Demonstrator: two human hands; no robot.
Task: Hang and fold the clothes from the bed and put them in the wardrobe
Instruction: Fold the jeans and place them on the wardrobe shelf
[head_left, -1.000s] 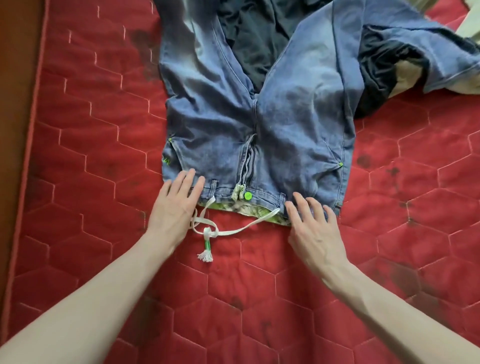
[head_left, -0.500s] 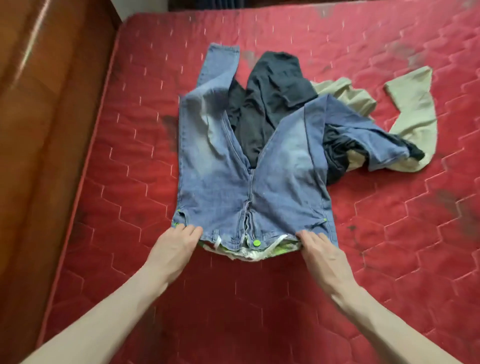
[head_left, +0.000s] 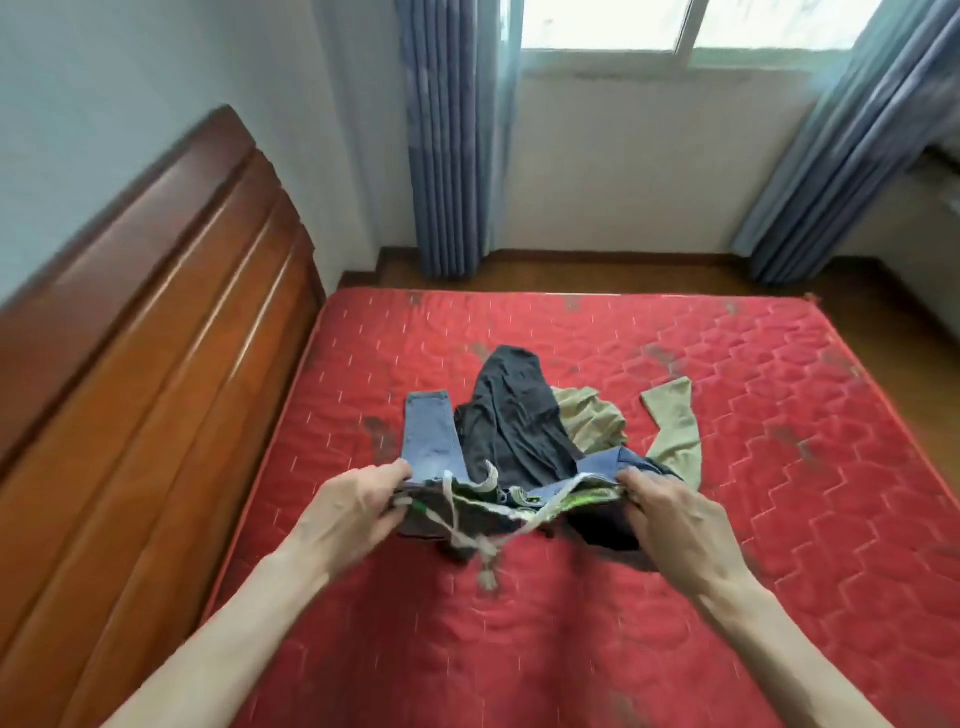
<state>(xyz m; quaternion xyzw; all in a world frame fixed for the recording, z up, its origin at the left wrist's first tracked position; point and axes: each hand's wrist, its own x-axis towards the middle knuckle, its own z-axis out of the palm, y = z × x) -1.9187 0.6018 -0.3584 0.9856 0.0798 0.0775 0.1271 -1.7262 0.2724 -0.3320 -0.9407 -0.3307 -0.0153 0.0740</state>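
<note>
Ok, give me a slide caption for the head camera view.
Both hands, left and right, lift the jeans by the waistband above the red mattress.

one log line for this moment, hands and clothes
left hand: grips jeans waistband | right hand: grips waistband | waistband: raised off red mattress | dark garment, beige garment: on mattress

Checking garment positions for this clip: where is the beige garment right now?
In the head view the beige garment lies on the red mattress, right of centre, beside the dark garment and beyond the right hand.
</note>
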